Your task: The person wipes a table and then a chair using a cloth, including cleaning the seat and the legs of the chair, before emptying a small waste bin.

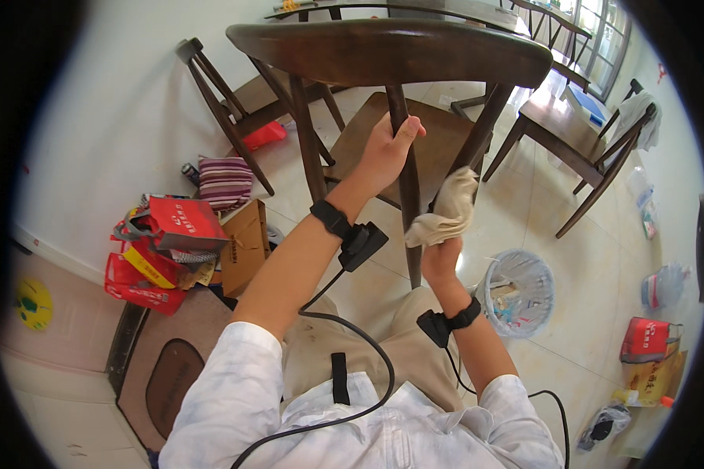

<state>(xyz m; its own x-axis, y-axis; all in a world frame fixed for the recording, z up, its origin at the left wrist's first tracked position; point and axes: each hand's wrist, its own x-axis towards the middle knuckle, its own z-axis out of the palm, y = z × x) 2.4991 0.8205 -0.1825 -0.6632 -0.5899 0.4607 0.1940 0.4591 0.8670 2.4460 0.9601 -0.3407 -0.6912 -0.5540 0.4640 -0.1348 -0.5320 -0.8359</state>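
Observation:
A dark wooden chair (387, 53) stands right before me with its back towards me, its curved top rail nearest the camera. My left hand (387, 152) is wrapped around the middle slat (409, 187) of the backrest, with the thumb up. A beige cloth (446, 214) is in my right hand (441, 258), pressed against the lower part of the right rear post (481, 132). The cloth hides most of those fingers. Beyond the slats lies the chair's wooden seat (364, 132). Black straps with small devices and cables sit on both wrists.
A lined waste bin (519, 293) holding litter stands right of my legs. Red bags (182, 225), a paper bag (246, 249) and a striped cushion (226, 182) lie left. Other chairs stand left (229, 117) and right (586, 138), the latter with a cloth over its back.

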